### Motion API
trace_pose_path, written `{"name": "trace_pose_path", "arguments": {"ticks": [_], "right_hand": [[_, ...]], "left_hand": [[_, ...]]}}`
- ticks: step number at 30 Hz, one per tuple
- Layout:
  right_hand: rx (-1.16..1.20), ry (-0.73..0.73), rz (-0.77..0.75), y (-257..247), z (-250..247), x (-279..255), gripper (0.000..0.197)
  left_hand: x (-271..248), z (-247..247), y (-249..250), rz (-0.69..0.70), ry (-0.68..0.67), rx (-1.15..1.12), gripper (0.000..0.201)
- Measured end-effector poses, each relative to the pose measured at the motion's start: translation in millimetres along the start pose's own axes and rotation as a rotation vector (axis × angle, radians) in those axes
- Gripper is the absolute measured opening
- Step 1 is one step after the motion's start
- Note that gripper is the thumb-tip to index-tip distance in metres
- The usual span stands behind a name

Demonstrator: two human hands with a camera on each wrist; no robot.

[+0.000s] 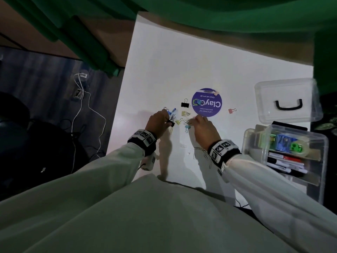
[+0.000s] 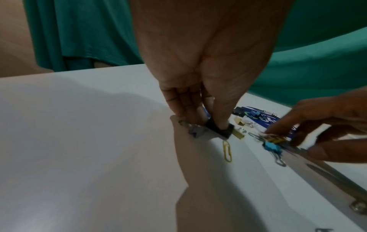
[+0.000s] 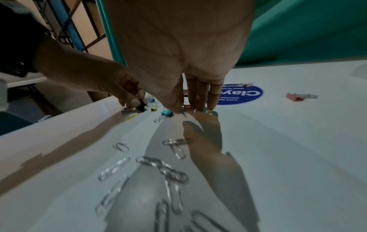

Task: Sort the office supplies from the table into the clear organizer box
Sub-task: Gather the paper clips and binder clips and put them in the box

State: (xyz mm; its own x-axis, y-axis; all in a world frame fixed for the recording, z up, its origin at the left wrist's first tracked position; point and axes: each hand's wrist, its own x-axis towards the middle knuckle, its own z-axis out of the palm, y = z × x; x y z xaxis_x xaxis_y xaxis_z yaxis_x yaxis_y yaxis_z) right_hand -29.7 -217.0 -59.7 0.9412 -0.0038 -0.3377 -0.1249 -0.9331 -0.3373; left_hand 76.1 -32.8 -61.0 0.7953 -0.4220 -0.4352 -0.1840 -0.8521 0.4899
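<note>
Small coloured binder clips lie scattered on the white table. My left hand pinches a black binder clip between thumb and fingers, down at the tabletop; a yellow paper clip lies just in front of it. My right hand has its fingertips on the table, pinching a small pink binder clip next to a light blue one. Two yellow clips and another black clip lie between and beyond the hands. The clear organizer box stands at the right.
The box's clear lid with a black handle lies behind it. A purple round sticker and a lone pink clip lie further out. Several silver paper clips lie near my right wrist. The table's left edge drops to cables.
</note>
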Motion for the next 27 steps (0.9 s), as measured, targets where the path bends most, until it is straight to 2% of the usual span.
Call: {"name": "trace_pose_path", "arguments": {"ticks": [3,6,10,13,16,18,20,23,27], "right_hand": [[0.0,0.005,0.07,16.0,2.6,-14.5,0.037],[0.022,0.011,0.142,20.7,0.4,-14.0,0.023],[0.077,-0.017,0.159,11.8,1.0,-7.1,0.024],[0.047,-0.084,0.14,14.8,-3.9,-11.9,0.024],[-0.062,-0.138,0.16,16.0,-15.1,-6.1,0.028],[-0.022,-0.062,0.147,8.6,-20.6,6.6,0.032],[0.045,0.001,0.088,-2.1,-20.3,21.8,0.041],[0.001,-0.062,-0.037,-8.4,-9.2,27.0,0.058],[-0.138,-0.142,-0.082,14.0,4.0,-12.9,0.068]], "left_hand": [[-2.3,3.7,-7.7,0.018,-0.029,0.013,0.011],[-7.4,7.3,-11.3,0.027,-0.038,0.01,0.015],[-13.8,8.2,-6.8,0.074,-0.002,0.0,0.028],[-15.2,10.7,-4.7,0.144,-0.04,0.09,0.028],[-18.0,10.5,-6.1,0.188,-0.027,0.178,0.012],[-20.3,10.9,-9.5,0.195,0.0,0.209,0.01],[-21.6,11.2,-11.3,0.19,0.06,0.18,0.02],[-18.4,11.8,-1.7,0.26,0.112,0.184,0.039],[-15.6,13.4,7.3,0.352,0.11,0.309,0.044]]}}
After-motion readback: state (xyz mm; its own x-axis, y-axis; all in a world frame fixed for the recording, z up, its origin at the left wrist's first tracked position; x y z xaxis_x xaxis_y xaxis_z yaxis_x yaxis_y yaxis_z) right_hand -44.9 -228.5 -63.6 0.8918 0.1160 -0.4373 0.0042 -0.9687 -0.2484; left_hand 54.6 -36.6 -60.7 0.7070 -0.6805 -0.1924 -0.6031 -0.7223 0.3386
